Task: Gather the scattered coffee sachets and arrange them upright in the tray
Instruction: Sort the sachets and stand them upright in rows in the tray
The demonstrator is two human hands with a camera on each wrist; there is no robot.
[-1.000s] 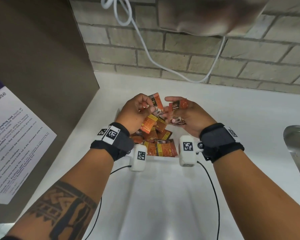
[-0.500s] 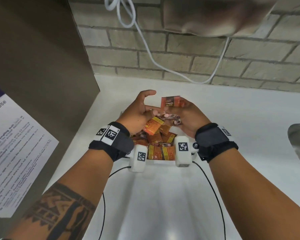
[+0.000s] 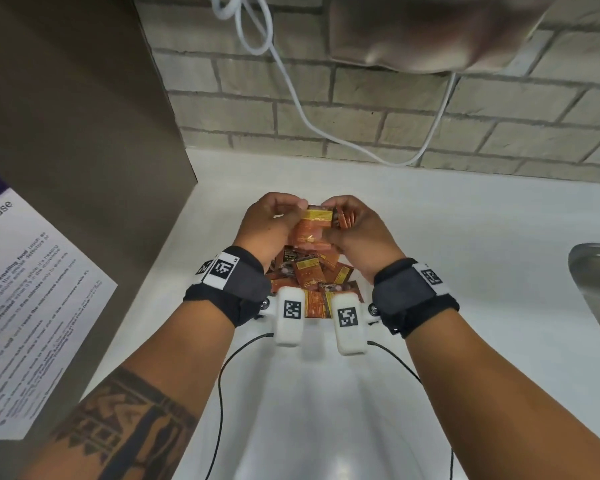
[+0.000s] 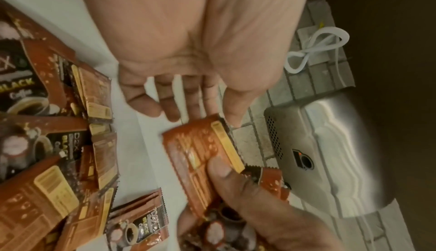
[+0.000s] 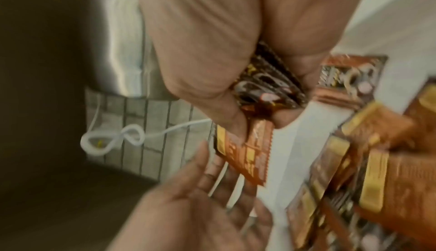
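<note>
countertop (image 3: 465, 237), white and running back to a brick wall (image 3: 395, 109), carried the whole job. at the far left stood a brown panel with a printed notice (image 3: 32, 306) on it, where only "ave use" and "strong smelling food" could be read. a steel sink (image 3: 596, 289) showed at the right edge, and a white cable (image 3: 291, 98) hung down the bricks.

between the forearms lay the loose pile of coffee sachets (image 3: 312, 275), overlapping flat and at all angles; whether they lay in the tray could not be told, since no rim showed. on several faces in the left wrist view the wording "d2x", "black" and "coffee" could be read.

above the pile, the right hand (image 3: 357, 230) gripped a small stack of sachets, thumb curled over one orange sachet (image 4: 202, 158) on top. the left hand (image 3: 271, 226) met it with fingers (image 4: 165, 102) nearly straight, their tips at that sachet's yellow-banded end, without a clear pinch.

judged from this, the step was squaring the stack: tapping the edges flush, with the yellow bands all at one end, would let it stand upright as one block.
</note>
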